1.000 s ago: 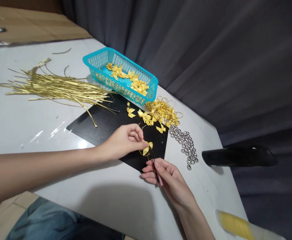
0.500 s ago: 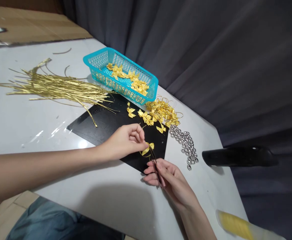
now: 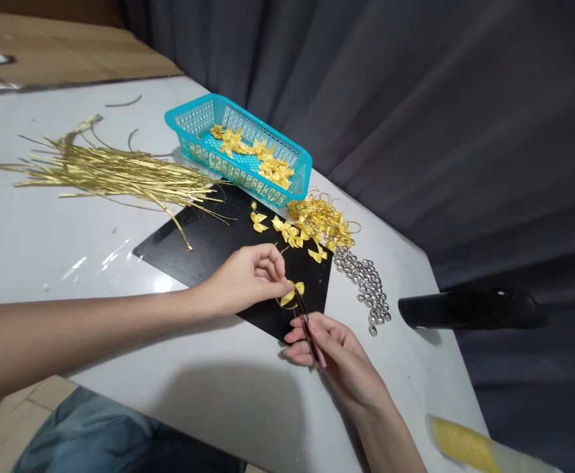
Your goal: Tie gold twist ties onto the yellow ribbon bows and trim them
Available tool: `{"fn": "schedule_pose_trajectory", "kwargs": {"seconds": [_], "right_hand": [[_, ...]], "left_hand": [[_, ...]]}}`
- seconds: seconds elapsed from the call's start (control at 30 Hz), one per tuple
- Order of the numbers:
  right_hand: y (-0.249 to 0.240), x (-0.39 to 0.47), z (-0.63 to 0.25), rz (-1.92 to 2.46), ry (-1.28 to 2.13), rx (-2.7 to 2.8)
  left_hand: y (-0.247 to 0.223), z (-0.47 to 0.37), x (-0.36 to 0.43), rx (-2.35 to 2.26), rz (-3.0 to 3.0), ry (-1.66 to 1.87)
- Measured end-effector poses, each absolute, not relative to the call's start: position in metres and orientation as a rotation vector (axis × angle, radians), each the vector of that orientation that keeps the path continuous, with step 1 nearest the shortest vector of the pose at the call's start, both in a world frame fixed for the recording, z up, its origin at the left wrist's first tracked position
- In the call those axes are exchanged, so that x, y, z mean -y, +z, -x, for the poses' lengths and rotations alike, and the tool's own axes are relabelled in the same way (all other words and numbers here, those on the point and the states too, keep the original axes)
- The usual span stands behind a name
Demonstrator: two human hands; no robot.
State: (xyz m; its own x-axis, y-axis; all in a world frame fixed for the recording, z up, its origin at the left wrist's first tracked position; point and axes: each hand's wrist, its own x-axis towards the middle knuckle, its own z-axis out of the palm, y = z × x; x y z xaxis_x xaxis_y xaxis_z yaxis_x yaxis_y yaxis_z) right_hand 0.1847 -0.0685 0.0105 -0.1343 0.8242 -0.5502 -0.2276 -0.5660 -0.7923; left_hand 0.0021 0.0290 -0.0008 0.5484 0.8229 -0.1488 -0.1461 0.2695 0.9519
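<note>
Item, left hand (image 3: 267,272): thumb and forefinger pinched closed on the edge of one yellow bow (image 3: 294,294), the other fingers curled towards the palm. I have this bow over the near part of the black mat (image 3: 193,236); whether it touches the mat I cannot tell.

Item, right hand (image 3: 340,351): closed by thumb and forefinger around slim, dark and pinkish tweezers (image 3: 313,341), the remaining fingers loosely extended. I have the tweezers slanting, their tips at the bow; whether the tips grip it I cannot tell.

Item, loose bows (image 3: 292,238): yellow, scattered on the far part of the mat.

Item, bow heap (image 3: 324,220): yellow with thin gold loops, tangled, just beside the basket and partly over the mat's edge.

Item, blue basket (image 3: 301,195): openwork plastic, standing beyond the mat, more yellow bows (image 3: 272,167) lying inside.

Item, gold ties (image 3: 119,172): long, thin, in a loose bundle left of the basket, some ends over the mat.

Item, silver beads (image 3: 366,282): small, shiny, in a strip right of the mat.

Item, black object (image 3: 464,309): long and rounded, at the right side of the white worktop (image 3: 218,401).

Item, clear container (image 3: 464,443): yellow contents, lower right.
</note>
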Motion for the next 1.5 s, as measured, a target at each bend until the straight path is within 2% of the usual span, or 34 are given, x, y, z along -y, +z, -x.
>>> {"fn": "schedule_pose_trajectory", "kwargs": {"seconds": [0.77, 1.03, 1.5], "right_hand": [[0.011, 0.07, -0.186, 1.475, 1.693, 0.832], [0.021, 0.065, -0.188, 1.47, 1.538, 0.769], [0.028, 0.065, -0.195, 1.448, 1.877, 0.655]], "left_hand": [[-0.003, -0.003, -0.029, -0.739, -1.141, 0.73], [-0.004, -0.002, -0.029, -0.746, -1.137, 0.753], [-0.002, -0.002, -0.033, -0.829, -1.116, 0.808]]}}
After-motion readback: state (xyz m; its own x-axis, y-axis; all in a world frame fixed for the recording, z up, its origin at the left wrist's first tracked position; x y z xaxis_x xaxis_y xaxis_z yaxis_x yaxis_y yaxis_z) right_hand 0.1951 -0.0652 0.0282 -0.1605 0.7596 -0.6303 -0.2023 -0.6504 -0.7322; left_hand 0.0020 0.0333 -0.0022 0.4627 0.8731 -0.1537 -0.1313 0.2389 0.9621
